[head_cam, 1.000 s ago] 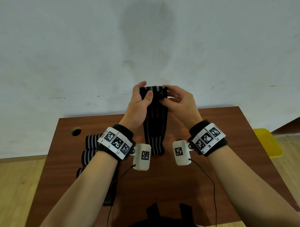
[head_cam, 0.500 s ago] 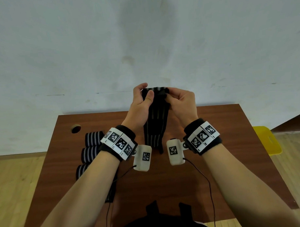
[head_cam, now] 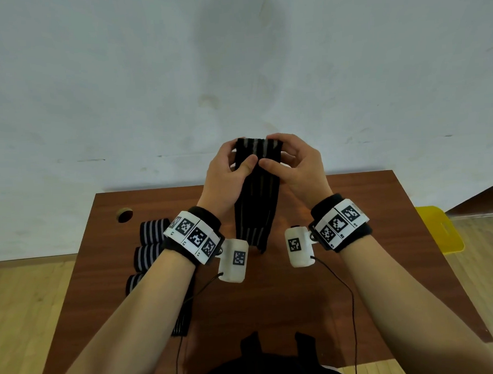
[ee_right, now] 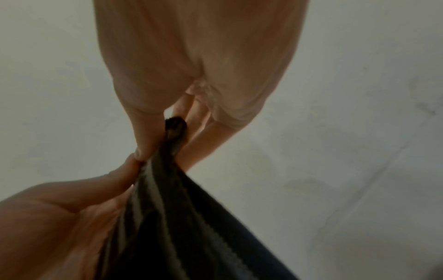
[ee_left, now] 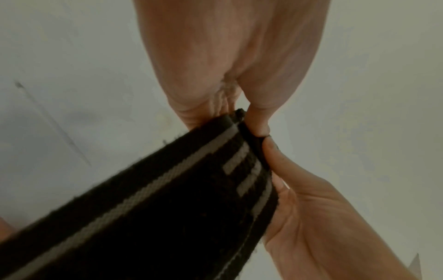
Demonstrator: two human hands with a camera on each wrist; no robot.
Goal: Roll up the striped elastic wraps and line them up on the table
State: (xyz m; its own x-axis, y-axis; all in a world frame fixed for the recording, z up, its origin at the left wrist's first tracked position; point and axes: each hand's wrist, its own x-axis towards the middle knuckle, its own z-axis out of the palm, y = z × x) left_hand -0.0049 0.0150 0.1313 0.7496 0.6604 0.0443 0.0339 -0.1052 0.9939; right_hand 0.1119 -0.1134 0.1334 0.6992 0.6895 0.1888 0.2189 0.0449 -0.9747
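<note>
A black elastic wrap with grey stripes (head_cam: 257,197) hangs in the air above the far side of the brown table (head_cam: 354,267). My left hand (head_cam: 233,162) and right hand (head_cam: 286,160) pinch its folded top end, thumbs side by side on the near face. Its loose tail reaches down to the tabletop. The left wrist view shows the wrap (ee_left: 167,199) clamped between thumb and fingers; the right wrist view shows the small rolled end (ee_right: 176,125) in the same grip. Three rolled striped wraps (head_cam: 153,232) stand in a line at the table's left. Another flat wrap (head_cam: 181,320) lies partly under my left forearm.
A round cable hole (head_cam: 124,215) sits in the table's far left corner. A yellow object (head_cam: 439,230) lies on the wooden floor to the right. A pale wall rises just behind the table. Thin black cables (head_cam: 349,295) trail from the wrist cameras.
Both thumbs have come together at the middle of the wrap's top end. The fold there has grown a little thicker and the hanging tail has shortened slightly.
</note>
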